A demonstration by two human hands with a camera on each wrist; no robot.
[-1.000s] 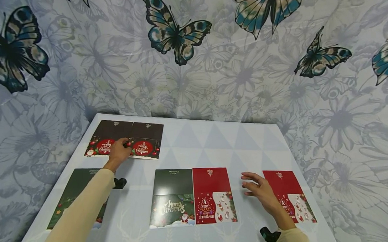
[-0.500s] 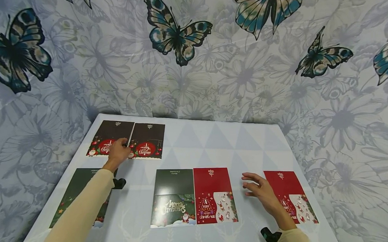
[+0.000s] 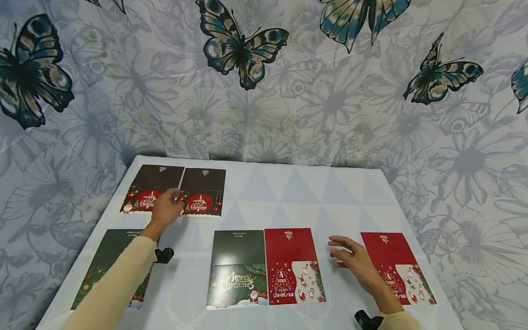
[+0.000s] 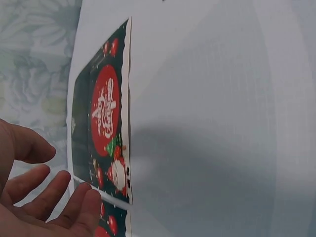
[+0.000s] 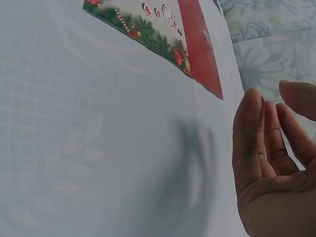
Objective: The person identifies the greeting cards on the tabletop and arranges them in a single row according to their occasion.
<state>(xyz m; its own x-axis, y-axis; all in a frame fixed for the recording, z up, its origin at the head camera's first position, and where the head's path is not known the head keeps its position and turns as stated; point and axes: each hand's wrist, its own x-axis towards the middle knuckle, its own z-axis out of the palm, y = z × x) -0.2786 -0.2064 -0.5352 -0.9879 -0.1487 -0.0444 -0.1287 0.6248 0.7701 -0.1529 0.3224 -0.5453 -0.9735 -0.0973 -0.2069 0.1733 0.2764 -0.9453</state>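
Note:
Two dark Christmas cards lie side by side at the far left of the table, the left card (image 3: 148, 181) and the right card (image 3: 202, 192), with a thin gap between them. My left hand (image 3: 167, 206) hovers over their near edges; in the left wrist view its fingers (image 4: 74, 202) are loosely bent and hold nothing. My right hand (image 3: 354, 261) is held above the table with relaxed fingers, between a red card (image 3: 293, 261) and another red card (image 3: 385, 248). Nothing lies between the right fingers (image 5: 249, 128) in the right wrist view.
A green "Merry Christmas" card (image 3: 237, 273) lies against the left side of the middle red card. Another green card (image 3: 101, 258) is partly covered by the left sleeve (image 3: 115, 291). The table (image 3: 287, 198) ends at a butterfly-patterned cloth (image 3: 262, 116).
The right dark card slid slightly right, so a narrow gap opened between the two dark cards. My left hand then shifted a little right, off the left card. The right hand stayed put.

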